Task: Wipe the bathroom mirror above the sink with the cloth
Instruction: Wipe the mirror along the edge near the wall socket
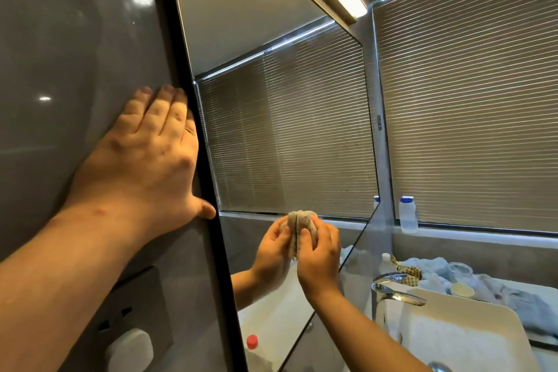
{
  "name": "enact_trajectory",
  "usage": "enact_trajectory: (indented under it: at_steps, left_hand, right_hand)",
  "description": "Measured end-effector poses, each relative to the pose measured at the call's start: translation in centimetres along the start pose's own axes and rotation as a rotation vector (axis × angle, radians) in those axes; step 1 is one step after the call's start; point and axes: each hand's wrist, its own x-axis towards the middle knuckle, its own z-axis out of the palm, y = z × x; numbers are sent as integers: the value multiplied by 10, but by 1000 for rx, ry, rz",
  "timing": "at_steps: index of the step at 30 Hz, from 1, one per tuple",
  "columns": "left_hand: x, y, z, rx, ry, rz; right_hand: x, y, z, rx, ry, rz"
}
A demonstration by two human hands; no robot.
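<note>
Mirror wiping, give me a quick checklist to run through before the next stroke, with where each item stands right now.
1. Cloth gripped firmly in the right hand: ok.
2. Cloth touching the mirror: ok, it meets its own reflection near the lower edge.
3. Left hand braced off the glass: ok, flat on the grey wall panel, thumb at the black frame.
4. Glass above the cloth free of obstacles: ok.
5. Cloth damp and clean enough: cannot tell.
6. Faucet and bottle clear of the arm's path: ok, both off to the right.
</note>
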Motion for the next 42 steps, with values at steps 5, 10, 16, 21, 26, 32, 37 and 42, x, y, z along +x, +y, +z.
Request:
enact_trajectory:
  at_steps: [5, 10, 16, 21, 26, 32, 37, 42]
  left_hand:
    - [15, -13, 8, 27, 29, 58]
    - [47, -31, 18, 63, 39, 64]
    - [89, -53, 31, 88, 23, -10]
    - [120, -72, 43, 122, -28, -107]
    - [150, -78, 53, 212, -19, -199]
    - [156, -82, 51, 215, -51, -262]
    - [146, -75, 40, 123, -55, -221]
    - [158, -58, 38, 62, -70, -167]
  right_hand:
    - [16, 7, 3, 25, 30, -24]
    - [44, 23, 2, 24, 36, 73]
    - [86, 52, 1, 31, 52, 216]
    - [119, 82, 2, -57, 57, 311]
    - [156, 99, -5, -107, 34, 424]
    - [158, 104, -4, -126, 9, 464]
    - [142, 90, -4, -68, -8, 368]
    - [165, 81, 4, 39, -36, 313]
